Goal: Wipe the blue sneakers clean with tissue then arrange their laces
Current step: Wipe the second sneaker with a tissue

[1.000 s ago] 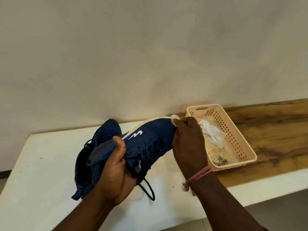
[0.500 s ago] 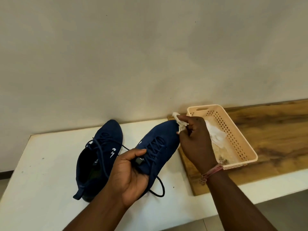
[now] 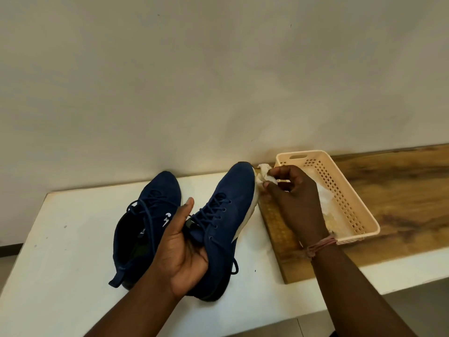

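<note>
Two blue sneakers stand side by side on the white table (image 3: 60, 239), toes toward the wall. My left hand (image 3: 182, 246) grips the right sneaker (image 3: 226, 215) at its heel and tongue, holding it upright. My right hand (image 3: 291, 198) pinches a crumpled white tissue (image 3: 263, 175) against the white sole edge near that sneaker's toe. The left sneaker (image 3: 145, 220) rests untouched with loose dark laces across its top. One lace end of the held sneaker hangs down near the table.
A beige perforated plastic basket (image 3: 340, 190) with used tissue inside sits on a wooden board (image 3: 401, 203) right of the sneakers. The wall stands close behind. The table's front edge runs near my forearms, with floor below.
The held sneaker has turned from lying tilted on its side to upright beside the other one. My right hand with the tissue has shifted from the toe top to the sole edge.
</note>
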